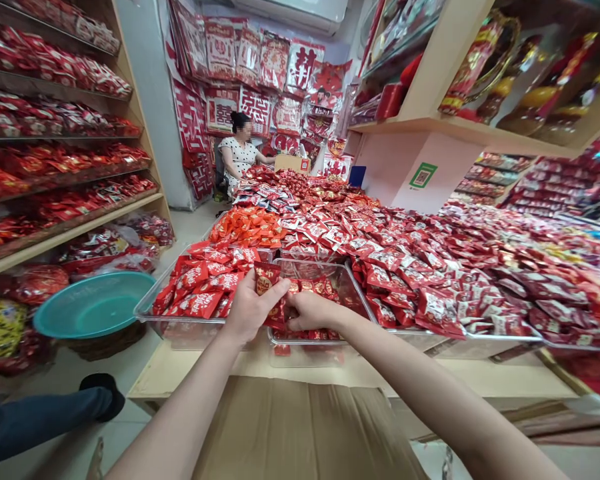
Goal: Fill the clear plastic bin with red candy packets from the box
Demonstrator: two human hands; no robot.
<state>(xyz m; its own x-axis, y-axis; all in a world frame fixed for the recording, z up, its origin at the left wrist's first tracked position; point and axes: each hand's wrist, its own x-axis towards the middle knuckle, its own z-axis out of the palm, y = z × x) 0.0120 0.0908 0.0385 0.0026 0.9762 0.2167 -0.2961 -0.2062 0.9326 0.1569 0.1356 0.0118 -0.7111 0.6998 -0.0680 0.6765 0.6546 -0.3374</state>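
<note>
The left hand (254, 303) grips a small red packet (266, 281). Beside it, the right hand (307, 311) is curled over a clear bin (307, 360).

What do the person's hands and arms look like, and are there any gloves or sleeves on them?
The left hand and right hand are both bare, with no gloves. The left forearm and right forearm are smooth, widen away from the wrists, and show no sleeves, watch or bracelet. No rings show, but some fingers are partly hidden.
</note>
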